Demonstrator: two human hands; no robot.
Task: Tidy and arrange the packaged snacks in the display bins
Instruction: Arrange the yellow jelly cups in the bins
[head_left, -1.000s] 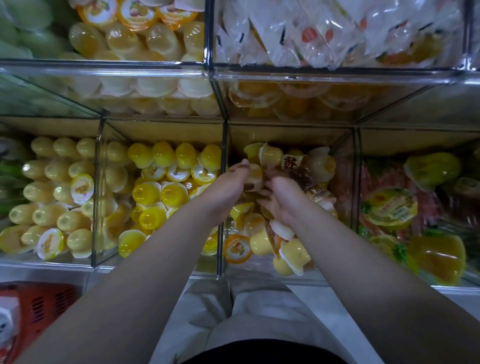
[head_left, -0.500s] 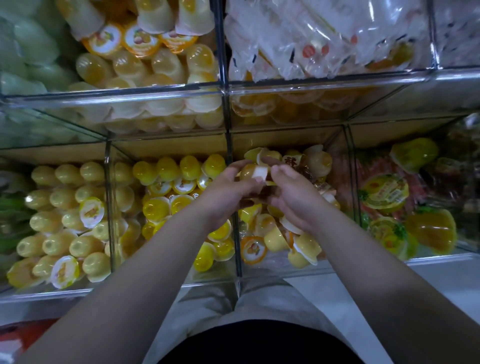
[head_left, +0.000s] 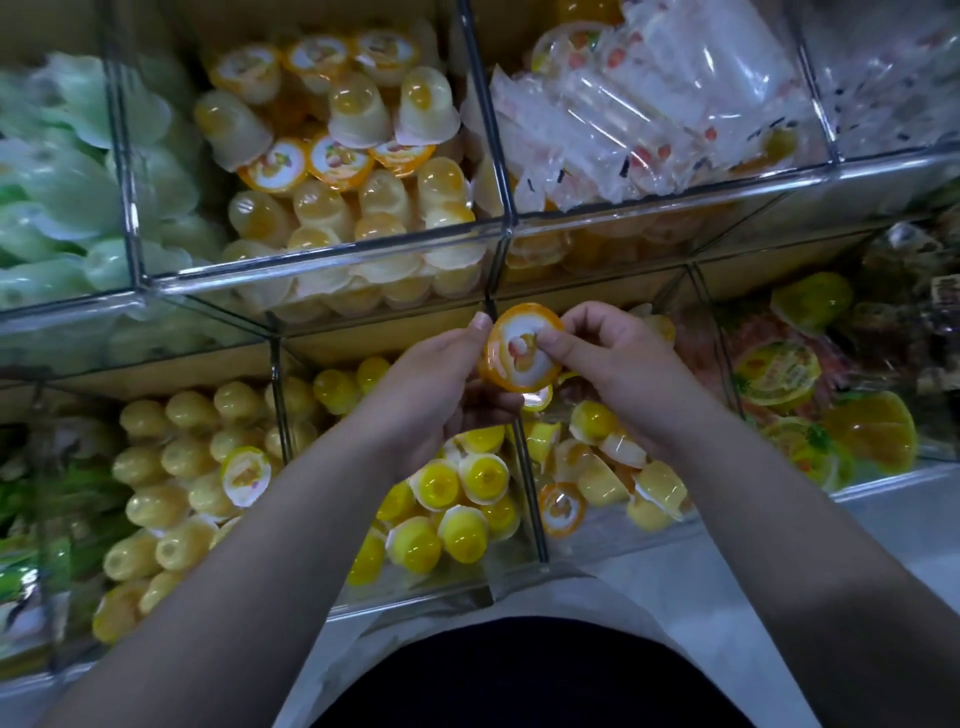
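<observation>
The left hand (head_left: 441, 384) and right hand (head_left: 618, 364) pinch one jelly cup (head_left: 522, 348) in front of the bin divider (head_left: 529, 483), not yet placed. Loose cups (head_left: 597, 467) at its 5 o'clock lie jumbled, so much sorting seems left.

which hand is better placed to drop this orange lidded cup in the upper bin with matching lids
Probably left: the left hand grips the cup, and the upper bin lies up and left of it; the right hand would have to reach across.

Left hand (head_left: 436, 384) and right hand (head_left: 618, 364) together pinch a jelly cup (head_left: 524, 348)
</observation>
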